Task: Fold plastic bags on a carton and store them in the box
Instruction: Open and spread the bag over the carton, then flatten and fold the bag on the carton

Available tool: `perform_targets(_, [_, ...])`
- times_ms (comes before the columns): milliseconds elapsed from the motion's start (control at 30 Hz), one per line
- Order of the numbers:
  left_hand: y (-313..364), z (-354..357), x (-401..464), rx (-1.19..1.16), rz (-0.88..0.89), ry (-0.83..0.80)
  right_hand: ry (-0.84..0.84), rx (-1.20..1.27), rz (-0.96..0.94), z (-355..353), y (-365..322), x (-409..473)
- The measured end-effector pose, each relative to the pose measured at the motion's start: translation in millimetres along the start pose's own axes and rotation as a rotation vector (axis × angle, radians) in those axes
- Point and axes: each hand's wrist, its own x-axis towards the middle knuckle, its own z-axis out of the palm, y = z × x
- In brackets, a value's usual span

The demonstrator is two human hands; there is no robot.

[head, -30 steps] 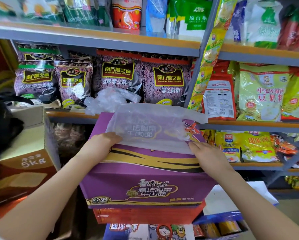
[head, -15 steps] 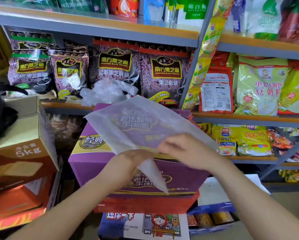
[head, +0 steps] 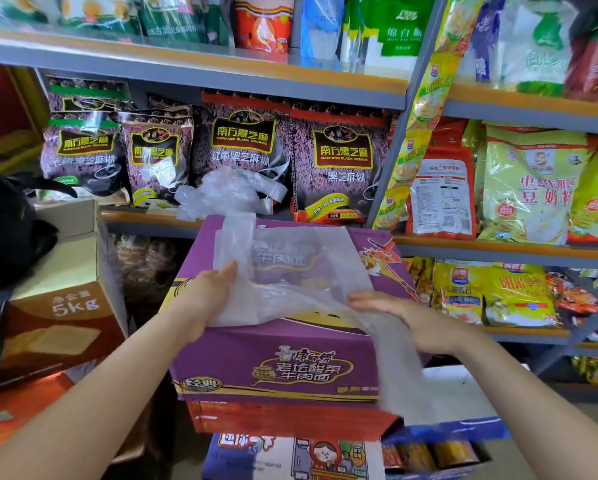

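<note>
Two bare hands work a clear plastic bag (head: 290,268) spread across the top of a purple noodle carton (head: 276,368), which sits on a red box (head: 283,417) stacked over a blue-and-white box (head: 290,459). Nearest, the bag's right end droops over the carton's front edge and hangs down beside the right hand (head: 405,320), whose fingers lie straight and close together under the film. At the carton's left, the left hand (head: 204,299) pinches the bag's edge, thumb on top. Its long axis runs left to right across the lid, with one handle strip pointing away toward the shelf (head: 152,218). Left of the carton stands a brown 5kg box (head: 55,327). Farther back, crumpled clear bags (head: 228,194) rest on the shelf before black sesame packets (head: 242,147).
</note>
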Motion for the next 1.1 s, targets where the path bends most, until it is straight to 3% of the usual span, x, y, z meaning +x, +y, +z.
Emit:
perform_targets(300, [6.2,-0.8,13.4,0.064,-0.011,-0.001,0.511,0.459,0.107,5.2,-22.2,13.9])
perform_targets(433, [20.4,-2.1,5.1,0.361,0.155,0.023,0.570,0.492,0.429,-1.4,-28.2,34.6])
perform_targets(500, [19.5,-3.0,2.4,0.399,0.220,0.049,0.612,0.549,0.580,-2.6,-27.3,43.3])
perform_targets(700, [10.8,3.3,11.0,0.639,0.456,0.127,0.665,0.162,0.722,-4.1,-24.8,47.8])
perform_targets(933, [18.6,20.9,20.3,0.924,0.388,0.209,0.647,-0.102,0.820,-3.2,-15.5,48.0])
perform_targets(967, [19.0,21.7,18.4,0.972,0.453,0.263,0.645,-0.132,0.830,-2.6,-14.0,49.1])
perform_targets(1033, [15.8,24.4,24.7,1.101,0.743,0.309,0.614,-0.193,0.862,-4.0,-15.9,51.8])
perform_targets(1100, [13.9,26.5,33.9,1.169,0.952,0.231,0.579,-0.260,0.883,-8.1,-19.5,55.9])
